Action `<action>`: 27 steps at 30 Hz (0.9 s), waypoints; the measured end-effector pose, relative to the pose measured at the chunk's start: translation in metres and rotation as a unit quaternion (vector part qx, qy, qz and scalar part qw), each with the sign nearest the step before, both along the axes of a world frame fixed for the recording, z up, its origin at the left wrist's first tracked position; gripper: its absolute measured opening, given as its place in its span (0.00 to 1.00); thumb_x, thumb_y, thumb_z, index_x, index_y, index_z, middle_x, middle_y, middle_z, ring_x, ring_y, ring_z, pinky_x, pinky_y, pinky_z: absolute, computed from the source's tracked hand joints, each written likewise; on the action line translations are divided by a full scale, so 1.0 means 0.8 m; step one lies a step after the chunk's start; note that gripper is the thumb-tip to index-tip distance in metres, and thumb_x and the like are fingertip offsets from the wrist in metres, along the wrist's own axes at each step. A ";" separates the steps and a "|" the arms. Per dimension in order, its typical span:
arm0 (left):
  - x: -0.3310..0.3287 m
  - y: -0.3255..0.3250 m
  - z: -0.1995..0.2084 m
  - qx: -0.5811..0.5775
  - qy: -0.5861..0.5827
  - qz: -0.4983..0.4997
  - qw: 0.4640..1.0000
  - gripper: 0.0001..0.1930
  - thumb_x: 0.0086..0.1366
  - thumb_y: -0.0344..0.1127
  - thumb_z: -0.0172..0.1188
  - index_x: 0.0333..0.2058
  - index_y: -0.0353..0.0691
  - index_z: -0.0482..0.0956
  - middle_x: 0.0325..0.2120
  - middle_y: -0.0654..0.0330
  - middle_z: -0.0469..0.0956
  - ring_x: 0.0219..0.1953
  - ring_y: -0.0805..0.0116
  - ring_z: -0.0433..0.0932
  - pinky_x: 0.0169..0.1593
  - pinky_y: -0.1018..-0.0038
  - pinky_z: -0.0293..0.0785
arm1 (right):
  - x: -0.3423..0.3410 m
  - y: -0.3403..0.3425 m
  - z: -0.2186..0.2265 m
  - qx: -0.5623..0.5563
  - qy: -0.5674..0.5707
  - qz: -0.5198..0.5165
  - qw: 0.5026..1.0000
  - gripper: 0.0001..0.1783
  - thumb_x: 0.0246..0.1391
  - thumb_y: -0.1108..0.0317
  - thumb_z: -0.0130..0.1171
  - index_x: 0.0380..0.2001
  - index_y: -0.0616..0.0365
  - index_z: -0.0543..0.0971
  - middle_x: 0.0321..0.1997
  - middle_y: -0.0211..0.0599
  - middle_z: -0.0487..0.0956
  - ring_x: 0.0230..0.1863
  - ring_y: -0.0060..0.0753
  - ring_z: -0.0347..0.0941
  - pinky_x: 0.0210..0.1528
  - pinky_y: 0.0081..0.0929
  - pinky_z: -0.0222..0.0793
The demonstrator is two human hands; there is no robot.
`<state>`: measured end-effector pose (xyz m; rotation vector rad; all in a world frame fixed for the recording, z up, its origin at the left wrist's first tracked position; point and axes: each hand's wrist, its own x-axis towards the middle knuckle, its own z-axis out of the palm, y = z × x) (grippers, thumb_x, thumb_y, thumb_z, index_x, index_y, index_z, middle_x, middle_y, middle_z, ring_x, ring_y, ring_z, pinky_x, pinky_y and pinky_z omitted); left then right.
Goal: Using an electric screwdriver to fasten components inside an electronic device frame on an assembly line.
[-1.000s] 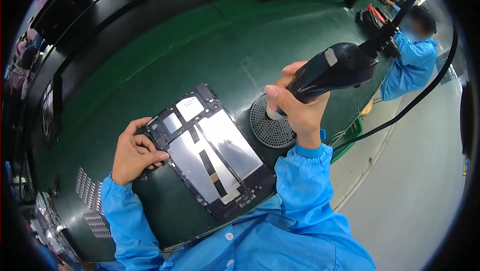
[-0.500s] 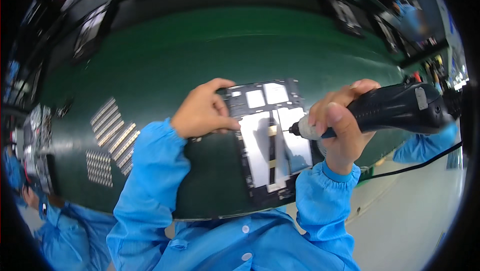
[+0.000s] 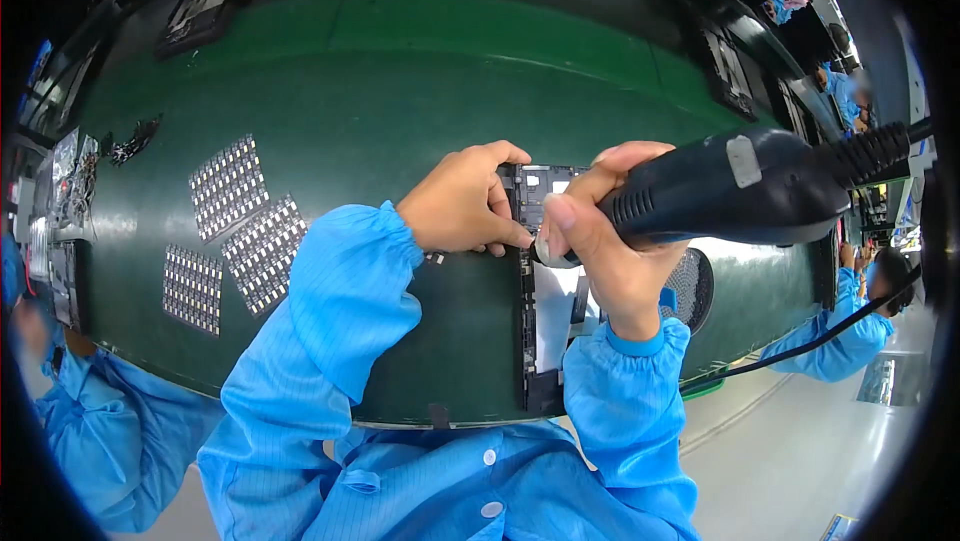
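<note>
Both hands are working near the worktop's (image 3: 400, 71) front edge. Left hand (image 3: 462, 203) is pressing curled fingers onto the open device (image 3: 545, 321), and right hand (image 3: 610, 241) is gripping the electric screwdriver (image 3: 740, 191) tight.

green worktop (image 3: 400, 71) bearing one opened dark device panel (image 3: 545, 321), left hand (image 3: 465, 206) pressed on its upper edge, right hand (image 3: 610, 251) closed around a black electric screwdriver (image 3: 740, 186), component sheets (image 3: 235, 226) lying well left.
</note>
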<state>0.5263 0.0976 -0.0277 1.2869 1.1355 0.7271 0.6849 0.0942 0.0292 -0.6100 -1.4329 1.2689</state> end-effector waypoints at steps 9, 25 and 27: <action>0.000 0.001 0.002 -0.004 0.011 0.005 1.000 0.36 0.46 0.24 0.68 0.53 0.27 0.61 0.19 0.57 0.77 0.20 0.72 0.78 0.20 0.78 0.71 | 0.001 0.006 -0.010 0.013 -0.009 0.004 1.000 0.20 0.41 0.82 0.66 0.40 0.67 0.71 0.20 0.28 0.75 0.22 0.15 0.70 0.26 0.15 0.66; -0.003 0.001 0.002 0.028 0.029 -0.001 0.999 0.36 0.44 0.25 0.68 0.52 0.24 0.61 0.17 0.57 0.78 0.18 0.74 0.78 0.22 0.79 0.71 | 0.002 -0.002 -0.009 0.131 -0.138 0.048 0.981 0.25 0.41 0.85 0.63 0.40 0.59 0.62 0.18 0.34 0.72 0.19 0.22 0.69 0.23 0.20 0.68; -0.001 0.001 -0.002 0.037 0.025 -0.001 0.999 0.36 0.44 0.25 0.68 0.52 0.24 0.61 0.18 0.57 0.78 0.18 0.74 0.78 0.22 0.79 0.71 | 0.002 -0.004 -0.012 0.115 -0.122 0.037 0.985 0.25 0.41 0.85 0.62 0.41 0.59 0.62 0.19 0.35 0.72 0.19 0.22 0.70 0.24 0.20 0.68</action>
